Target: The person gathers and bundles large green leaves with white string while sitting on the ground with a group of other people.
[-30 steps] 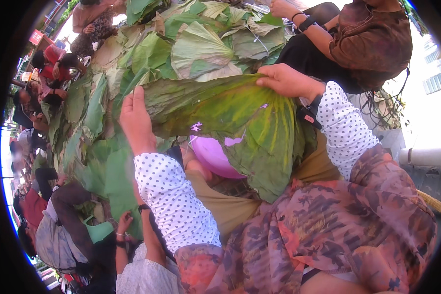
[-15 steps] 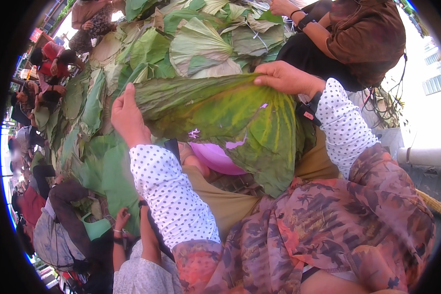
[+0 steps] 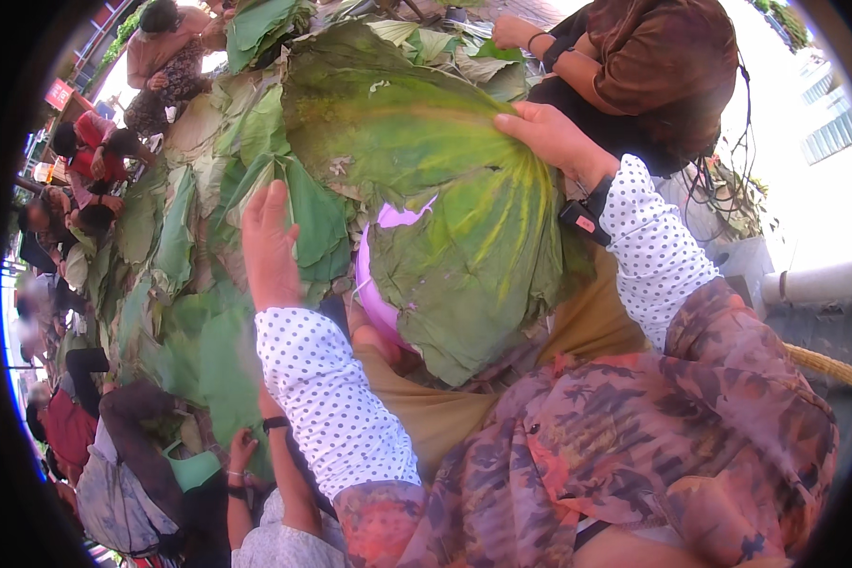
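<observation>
A large lotus leaf (image 3: 426, 161), green with yellow veins and browned edges, is spread out before me. My right hand (image 3: 559, 137) pinches its right side near the point where the veins meet. Ragged holes break the leaf low on its left side. Through them and past its edge shows a purple plastic basin (image 3: 377, 298), mostly hidden behind the leaf. My left hand (image 3: 272, 246) is raised to the left of the leaf, apart from it, with fingers stretched and nothing in them.
Piled lotus leaves (image 3: 194, 208) cover the area beyond and to my left. A person in a brown top (image 3: 658, 71) sits at the far right. Close on my left is another person's hand (image 3: 243, 450) beside a green container (image 3: 194, 466). Other people sit along the far left.
The leaf, folded over and held at both ends before, has opened out flat and risen at its far side. My left hand has let go of it; my right still grips it.
</observation>
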A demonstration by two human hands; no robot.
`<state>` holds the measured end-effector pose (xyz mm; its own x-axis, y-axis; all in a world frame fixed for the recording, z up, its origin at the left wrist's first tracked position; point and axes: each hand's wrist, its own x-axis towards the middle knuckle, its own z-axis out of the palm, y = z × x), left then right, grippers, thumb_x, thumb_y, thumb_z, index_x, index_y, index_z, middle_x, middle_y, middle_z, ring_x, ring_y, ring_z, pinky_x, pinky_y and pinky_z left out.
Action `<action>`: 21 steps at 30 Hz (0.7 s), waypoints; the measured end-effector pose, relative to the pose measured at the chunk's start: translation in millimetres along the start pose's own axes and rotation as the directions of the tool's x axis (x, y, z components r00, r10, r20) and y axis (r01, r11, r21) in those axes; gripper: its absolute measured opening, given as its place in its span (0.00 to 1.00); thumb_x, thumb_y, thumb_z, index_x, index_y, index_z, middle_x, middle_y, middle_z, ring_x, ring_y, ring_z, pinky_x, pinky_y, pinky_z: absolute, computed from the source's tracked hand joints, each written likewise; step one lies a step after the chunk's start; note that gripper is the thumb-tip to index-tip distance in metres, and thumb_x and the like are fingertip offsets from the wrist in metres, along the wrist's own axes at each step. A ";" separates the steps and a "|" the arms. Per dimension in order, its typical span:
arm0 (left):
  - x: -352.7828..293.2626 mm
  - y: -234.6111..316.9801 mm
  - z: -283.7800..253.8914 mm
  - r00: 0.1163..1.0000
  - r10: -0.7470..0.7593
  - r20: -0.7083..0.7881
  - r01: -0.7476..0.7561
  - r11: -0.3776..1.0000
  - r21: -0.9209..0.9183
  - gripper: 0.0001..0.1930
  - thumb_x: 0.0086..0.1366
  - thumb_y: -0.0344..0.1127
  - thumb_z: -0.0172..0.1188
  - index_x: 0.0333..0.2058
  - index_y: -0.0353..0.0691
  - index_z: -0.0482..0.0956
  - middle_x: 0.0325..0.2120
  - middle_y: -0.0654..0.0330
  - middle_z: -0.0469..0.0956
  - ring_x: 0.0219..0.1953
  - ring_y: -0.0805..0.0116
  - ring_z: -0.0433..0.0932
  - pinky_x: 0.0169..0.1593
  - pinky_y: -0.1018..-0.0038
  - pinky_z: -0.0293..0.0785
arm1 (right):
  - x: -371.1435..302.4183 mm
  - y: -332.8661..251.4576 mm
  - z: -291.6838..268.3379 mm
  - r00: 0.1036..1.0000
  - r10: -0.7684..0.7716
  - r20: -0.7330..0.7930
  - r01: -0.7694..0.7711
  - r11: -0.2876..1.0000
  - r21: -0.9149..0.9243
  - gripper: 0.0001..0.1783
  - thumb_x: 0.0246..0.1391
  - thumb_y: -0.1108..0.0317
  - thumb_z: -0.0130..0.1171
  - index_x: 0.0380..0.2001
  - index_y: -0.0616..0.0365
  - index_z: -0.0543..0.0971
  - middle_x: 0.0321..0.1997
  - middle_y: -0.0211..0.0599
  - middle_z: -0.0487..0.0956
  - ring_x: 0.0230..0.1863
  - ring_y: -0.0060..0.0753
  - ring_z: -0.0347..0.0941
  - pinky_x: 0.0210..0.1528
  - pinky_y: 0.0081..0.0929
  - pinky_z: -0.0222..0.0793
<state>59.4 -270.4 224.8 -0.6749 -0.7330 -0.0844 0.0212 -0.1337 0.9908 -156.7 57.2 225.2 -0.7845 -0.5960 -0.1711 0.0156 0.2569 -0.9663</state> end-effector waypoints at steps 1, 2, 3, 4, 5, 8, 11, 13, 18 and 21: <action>2.4 -4.7 3.1 0.998 -0.050 0.022 0.050 0.999 0.014 0.39 0.63 0.58 0.67 0.59 0.32 0.68 0.58 0.51 0.69 0.62 0.58 0.66 0.61 0.58 0.64 | 0.4 -0.9 2.1 1.000 0.012 0.005 -0.012 0.999 -0.034 0.20 0.68 0.59 0.55 0.50 0.66 0.79 0.41 0.31 0.83 0.37 0.17 0.77 0.42 0.21 0.74; 2.6 -8.7 7.8 0.993 -0.106 0.047 0.105 0.994 0.028 0.40 0.61 0.58 0.69 0.59 0.32 0.68 0.57 0.51 0.69 0.61 0.58 0.66 0.61 0.58 0.64 | -1.6 -2.8 6.2 1.000 0.015 0.010 -0.014 0.999 -0.032 0.20 0.68 0.59 0.55 0.50 0.66 0.79 0.41 0.31 0.83 0.37 0.17 0.77 0.42 0.21 0.74; 1.0 -12.5 10.8 0.987 -0.147 0.065 0.146 0.989 0.020 0.41 0.59 0.57 0.72 0.59 0.32 0.68 0.56 0.52 0.69 0.57 0.59 0.70 0.54 0.61 0.71 | -3.8 -5.2 10.1 0.999 0.023 0.029 -0.023 1.000 -0.001 0.20 0.68 0.59 0.55 0.50 0.66 0.79 0.41 0.30 0.83 0.37 0.17 0.77 0.42 0.21 0.74; 2.3 -17.9 14.3 0.987 -0.150 0.064 0.149 0.989 0.020 0.41 0.59 0.57 0.72 0.59 0.32 0.68 0.56 0.52 0.69 0.57 0.59 0.70 0.54 0.61 0.71 | -5.6 -7.0 11.8 0.998 0.032 0.045 -0.033 0.999 0.027 0.20 0.68 0.59 0.55 0.50 0.66 0.79 0.41 0.30 0.83 0.37 0.17 0.77 0.42 0.20 0.74; 3.9 -23.2 17.1 0.956 -0.257 0.139 0.261 0.965 -0.014 0.41 0.58 0.59 0.72 0.60 0.34 0.68 0.58 0.51 0.68 0.55 0.58 0.72 0.49 0.63 0.73 | -6.2 -7.2 13.3 0.998 0.034 0.047 -0.036 0.999 0.026 0.20 0.68 0.59 0.55 0.50 0.66 0.79 0.41 0.30 0.83 0.37 0.17 0.77 0.42 0.20 0.74; -1.0 -26.8 24.7 0.914 -0.388 0.120 0.398 0.914 -0.079 0.31 0.61 0.54 0.71 0.54 0.38 0.73 0.52 0.54 0.75 0.44 0.62 0.78 0.36 0.68 0.76 | -7.3 -13.2 18.3 0.995 0.055 0.088 -0.056 0.998 0.007 0.19 0.68 0.59 0.55 0.49 0.65 0.79 0.41 0.30 0.83 0.37 0.16 0.77 0.42 0.20 0.74; 0.2 -32.1 21.5 0.924 -0.269 0.271 0.334 0.914 -0.231 0.18 0.65 0.45 0.68 0.47 0.41 0.77 0.41 0.61 0.82 0.36 0.67 0.81 0.33 0.70 0.77 | -7.6 -16.0 19.0 0.990 0.082 0.116 -0.080 0.997 -0.022 0.18 0.69 0.59 0.54 0.50 0.62 0.79 0.43 0.26 0.82 0.40 0.14 0.77 0.45 0.19 0.74; -3.8 -22.7 27.1 0.929 -0.272 0.250 0.351 0.858 -0.374 0.08 0.67 0.36 0.66 0.41 0.42 0.79 0.32 0.67 0.83 0.29 0.70 0.80 0.29 0.72 0.77 | -6.5 -12.0 15.0 0.991 0.082 0.107 -0.081 0.997 -0.011 0.18 0.69 0.59 0.53 0.51 0.62 0.79 0.43 0.27 0.82 0.40 0.14 0.77 0.45 0.19 0.73; -3.9 -21.4 19.7 0.935 -0.207 0.288 0.320 0.841 -0.436 0.09 0.65 0.35 0.67 0.42 0.43 0.79 0.37 0.65 0.83 0.35 0.70 0.81 0.34 0.72 0.78 | -0.5 -5.7 12.9 0.993 0.085 0.082 -0.083 0.996 -0.028 0.18 0.69 0.59 0.53 0.52 0.63 0.78 0.44 0.27 0.82 0.41 0.15 0.77 0.46 0.20 0.73; -1.1 -27.5 15.7 0.926 -0.213 0.310 0.338 0.834 -0.436 0.10 0.64 0.36 0.68 0.42 0.44 0.79 0.39 0.65 0.82 0.38 0.70 0.80 0.37 0.70 0.78 | 0.7 -4.3 13.8 0.993 0.083 0.078 -0.082 0.996 -0.016 0.19 0.70 0.59 0.53 0.52 0.63 0.78 0.44 0.28 0.82 0.41 0.16 0.77 0.46 0.20 0.73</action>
<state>48.0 -255.4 199.4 -0.8587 -0.4435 -0.2568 0.1108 -0.6499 0.7519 -148.7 45.2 226.6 -0.7295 -0.6303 -0.2656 0.0699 0.3175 -0.9457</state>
